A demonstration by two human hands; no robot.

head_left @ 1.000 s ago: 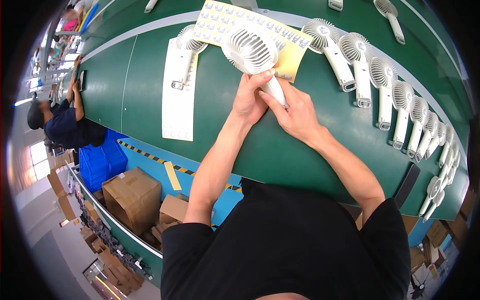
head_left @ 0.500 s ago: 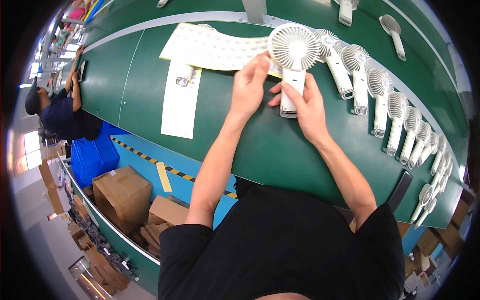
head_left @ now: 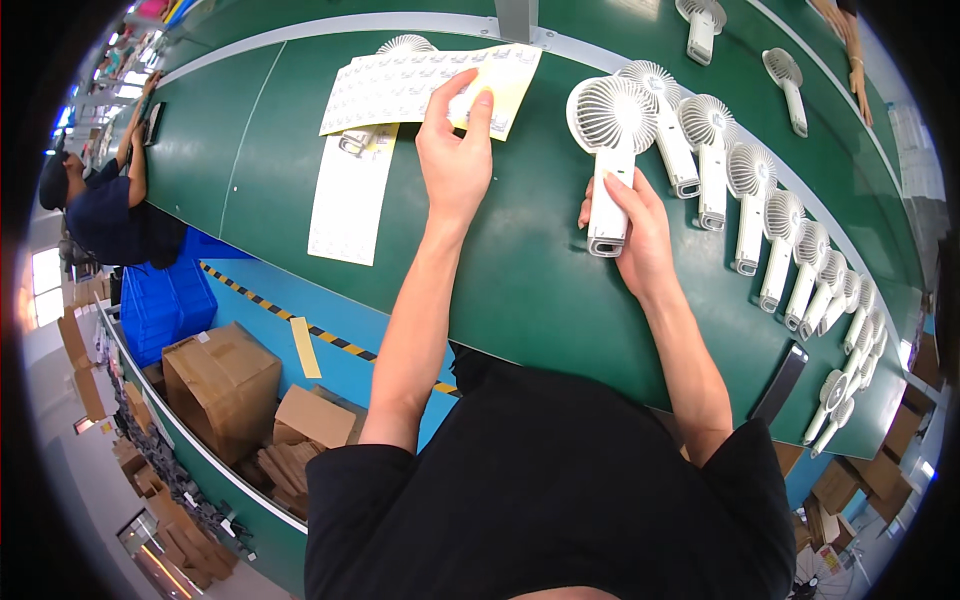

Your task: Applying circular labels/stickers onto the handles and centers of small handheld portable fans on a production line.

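Two hands are at work over the green surface. Right hand lies on the white handheld fan, fingers wrapped around the handle and pressing it flat, the round grille pointing away from the person. Left hand reaches to the far side of the surface, well to the left of that fan, fingers narrowed into a pinch on the near edge of the yellow-backed sticker sheet. That sheet lies tilted, partly covering another fan whose grille peeks out beyond it. Just left of the left hand, a long white backing strip lies flat, its near end close to the surface's edge. Right of the held fan, a row of finished fans runs side by side, curving away toward the right rim. Beyond the row, two more fans lie apart. Down left of the surface, cardboard boxes and a blue crate sit on the floor, and another person leans on the surface far off to the left.
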